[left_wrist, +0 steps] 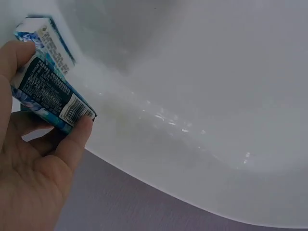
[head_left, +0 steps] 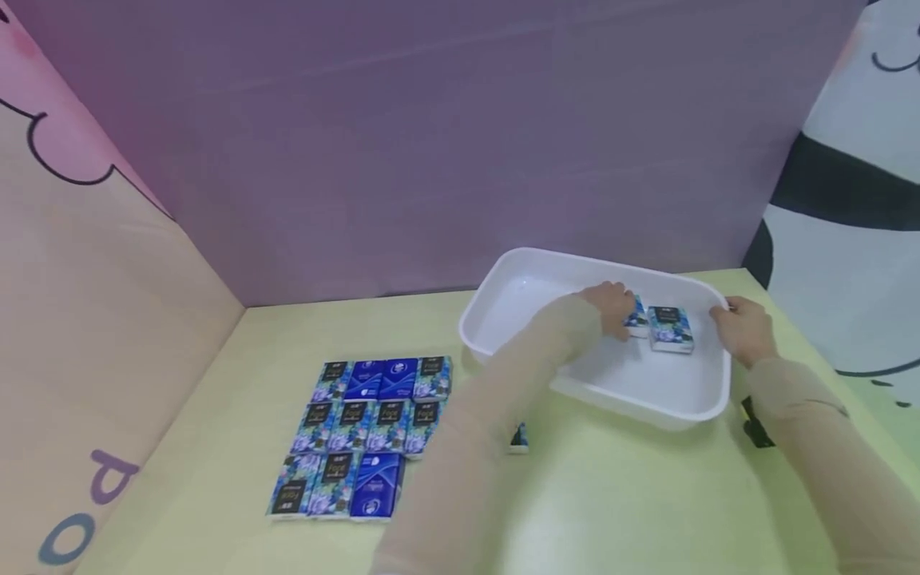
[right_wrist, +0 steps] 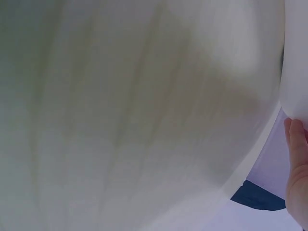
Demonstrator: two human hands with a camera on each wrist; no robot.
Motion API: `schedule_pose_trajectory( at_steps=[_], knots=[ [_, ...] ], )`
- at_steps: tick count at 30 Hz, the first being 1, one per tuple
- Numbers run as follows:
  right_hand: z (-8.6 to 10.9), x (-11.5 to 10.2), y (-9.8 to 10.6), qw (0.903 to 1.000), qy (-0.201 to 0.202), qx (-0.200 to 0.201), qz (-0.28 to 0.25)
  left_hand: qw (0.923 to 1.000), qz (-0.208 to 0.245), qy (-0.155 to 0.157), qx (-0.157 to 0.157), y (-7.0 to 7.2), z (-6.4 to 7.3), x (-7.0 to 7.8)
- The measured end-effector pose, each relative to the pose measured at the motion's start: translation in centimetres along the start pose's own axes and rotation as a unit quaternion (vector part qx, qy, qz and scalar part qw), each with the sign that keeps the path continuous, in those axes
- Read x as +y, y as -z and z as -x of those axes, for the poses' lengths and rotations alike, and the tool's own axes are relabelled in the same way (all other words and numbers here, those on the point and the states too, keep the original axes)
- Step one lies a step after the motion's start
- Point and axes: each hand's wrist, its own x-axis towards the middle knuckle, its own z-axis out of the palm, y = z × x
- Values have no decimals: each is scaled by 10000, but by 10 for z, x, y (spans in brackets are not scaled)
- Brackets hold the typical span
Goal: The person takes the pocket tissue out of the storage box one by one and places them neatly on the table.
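Inside a white plastic tub point(head_left: 632, 403), my left hand point(head_left: 609, 307) holds a small flower-patterned tissue pack point(left_wrist: 53, 96) between thumb and fingers. Its dark barcode side shows in the left wrist view. Right beside it, a second flower-patterned tissue pack point(head_left: 670, 327) lies on the tub floor. My right hand point(head_left: 747, 331) grips the tub's right rim; in the right wrist view only part of that hand point(right_wrist: 298, 173) shows at the edge. Left of the tub, several tissue packs point(head_left: 388, 423), flowered and plain blue, lie in rows, partly hidden by my left sleeve.
The tub stands on a pale yellow-green table point(head_left: 604, 487), near a purple back wall point(head_left: 460, 160). One more pack point(head_left: 519, 439) peeks out past my left sleeve. A small black and yellow object point(head_left: 756, 427) lies by my right forearm, partly covered.
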Motion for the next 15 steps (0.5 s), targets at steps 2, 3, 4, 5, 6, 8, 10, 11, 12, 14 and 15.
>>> schedule_pose_trajectory(
  at_steps=[2,3,4,5,6,8,10,11,12,14,15],
  knots=[
    [0,1,0,10000,12,-15,10,9999,-109,-55,19,4,6,-2],
    [-1,1,1,10000,14,-19,26,9999,-134,-75,26,6,10,-3],
    [-1,2,0,10000,7,-35,33,9999,-117,-84,27,7,13,-4],
    [-2,2,0,10000,5,-48,33,9999,-88,-88,20,8,16,-6],
    [-2,2,0,10000,2,-60,31,10000,-27,-80,10,8,20,-8],
    [-3,3,-1,10000,-10,-68,46,9999,114,-62,2,8,26,-13],
    [-4,4,-2,10000,-6,-76,29,9992,396,-52,68,6,33,-17],
    [-5,5,-2,10000,9,-66,32,9984,551,-69,115,5,37,-19],
    [-5,6,-3,10000,25,-57,37,9974,695,-102,180,4,42,-21],
    [-7,8,-3,10000,48,-40,43,9945,982,-178,305,2,53,-23],
    [-7,9,-3,10000,53,-37,36,9932,1086,-218,371,0,59,-24]
  ],
)
